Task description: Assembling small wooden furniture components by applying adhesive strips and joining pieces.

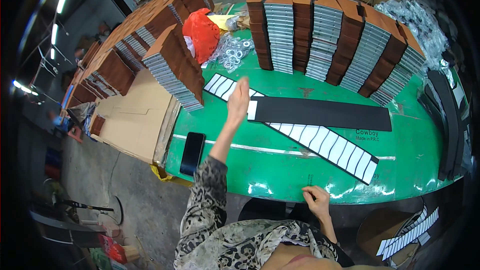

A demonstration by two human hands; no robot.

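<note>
My left hand (238,101) is raised over the green table (280,160), fingers together and extended, next to the left end of a long black strip (320,113) lying flat. It holds nothing that I can see. Under the black strip runs a long strip of white rectangular stickers on black backing (320,142), set diagonally. My right hand (316,202) rests at the table's near edge, fingers curled, apart from both strips.
Tall stacks of brown-and-grey flat packs (330,40) line the far side and the left (175,65). A red bag (202,32), clear bags of metal rings (232,52), a black phone (192,152), a cardboard box (137,115). Another person sits at the far end.
</note>
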